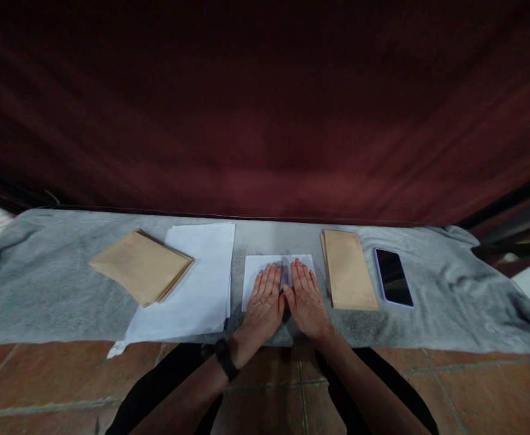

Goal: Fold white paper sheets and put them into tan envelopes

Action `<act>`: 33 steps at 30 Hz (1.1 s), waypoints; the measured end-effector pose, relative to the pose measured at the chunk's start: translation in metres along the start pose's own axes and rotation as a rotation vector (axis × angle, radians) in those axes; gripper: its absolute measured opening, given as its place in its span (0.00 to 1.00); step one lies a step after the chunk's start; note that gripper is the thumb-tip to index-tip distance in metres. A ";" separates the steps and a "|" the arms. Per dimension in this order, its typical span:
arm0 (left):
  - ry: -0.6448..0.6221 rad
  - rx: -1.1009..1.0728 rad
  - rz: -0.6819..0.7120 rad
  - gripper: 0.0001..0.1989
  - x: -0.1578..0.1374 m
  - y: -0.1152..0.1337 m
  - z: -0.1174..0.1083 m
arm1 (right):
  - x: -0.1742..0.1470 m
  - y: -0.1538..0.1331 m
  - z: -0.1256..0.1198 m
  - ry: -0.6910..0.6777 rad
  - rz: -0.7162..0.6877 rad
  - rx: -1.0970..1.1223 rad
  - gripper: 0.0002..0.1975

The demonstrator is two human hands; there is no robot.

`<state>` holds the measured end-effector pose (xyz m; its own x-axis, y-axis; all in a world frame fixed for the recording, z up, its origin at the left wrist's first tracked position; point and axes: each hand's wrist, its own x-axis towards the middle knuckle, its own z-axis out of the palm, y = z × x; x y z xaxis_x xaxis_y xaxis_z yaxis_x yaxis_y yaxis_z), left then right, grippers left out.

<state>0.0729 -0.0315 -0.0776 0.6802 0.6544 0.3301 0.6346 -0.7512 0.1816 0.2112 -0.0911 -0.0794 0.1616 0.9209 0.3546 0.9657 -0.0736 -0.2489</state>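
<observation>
Dim light, blurry side edges

This appears to be a room in a home, though little of it shows. Terracotta floor tiles [500, 393] run along the bottom of the frame, a soft, rumpled grey cloth [441, 281] spreads across the middle, and dark red fabric [265, 121] fills the upper half like a drape.
</observation>
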 end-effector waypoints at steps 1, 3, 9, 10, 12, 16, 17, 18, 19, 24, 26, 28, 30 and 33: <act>-0.011 0.004 0.018 0.33 -0.006 0.002 0.002 | -0.005 -0.005 0.000 -0.010 -0.022 0.016 0.32; -0.026 0.023 0.036 0.34 -0.016 0.004 0.004 | -0.016 -0.013 0.002 -0.021 -0.058 0.033 0.32; -0.051 0.016 0.036 0.34 -0.029 -0.007 -0.005 | -0.035 -0.013 0.003 -0.024 -0.072 -0.033 0.36; -0.048 0.012 0.029 0.33 -0.029 -0.009 -0.007 | -0.036 -0.011 0.002 -0.015 -0.069 -0.047 0.36; -0.043 0.016 0.005 0.33 -0.031 -0.012 -0.010 | -0.038 -0.007 0.000 0.004 -0.065 -0.070 0.37; -0.032 0.030 -0.038 0.33 -0.036 -0.016 -0.013 | -0.047 -0.001 -0.004 0.020 -0.025 -0.112 0.37; -0.031 0.030 -0.043 0.33 -0.038 -0.017 -0.014 | -0.049 0.000 -0.005 0.016 -0.013 -0.118 0.37; -0.032 0.028 -0.047 0.33 -0.039 -0.018 -0.015 | -0.051 0.001 -0.006 0.010 -0.003 -0.122 0.38; -0.034 0.027 -0.052 0.33 -0.040 -0.019 -0.015 | -0.054 0.002 -0.006 0.004 0.004 -0.123 0.38; -0.059 0.036 -0.073 0.32 -0.043 -0.020 -0.017 | -0.060 0.005 -0.007 0.008 0.019 -0.125 0.38; -0.068 0.047 -0.074 0.31 -0.042 -0.019 -0.016 | -0.061 0.005 -0.006 0.018 0.024 -0.125 0.38; -0.078 0.057 -0.075 0.31 -0.042 -0.019 -0.017 | -0.061 0.005 -0.004 0.024 0.030 -0.126 0.37; -0.087 0.064 -0.074 0.30 -0.041 -0.019 -0.017 | -0.060 0.005 -0.001 0.026 0.037 -0.131 0.37; -0.094 0.075 -0.074 0.30 -0.040 -0.020 -0.017 | -0.059 0.005 0.003 0.012 0.053 -0.146 0.36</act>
<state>0.0272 -0.0442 -0.0786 0.6598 0.7154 0.2299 0.7073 -0.6946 0.1314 0.2057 -0.1446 -0.1044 0.2142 0.9099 0.3552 0.9750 -0.1771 -0.1342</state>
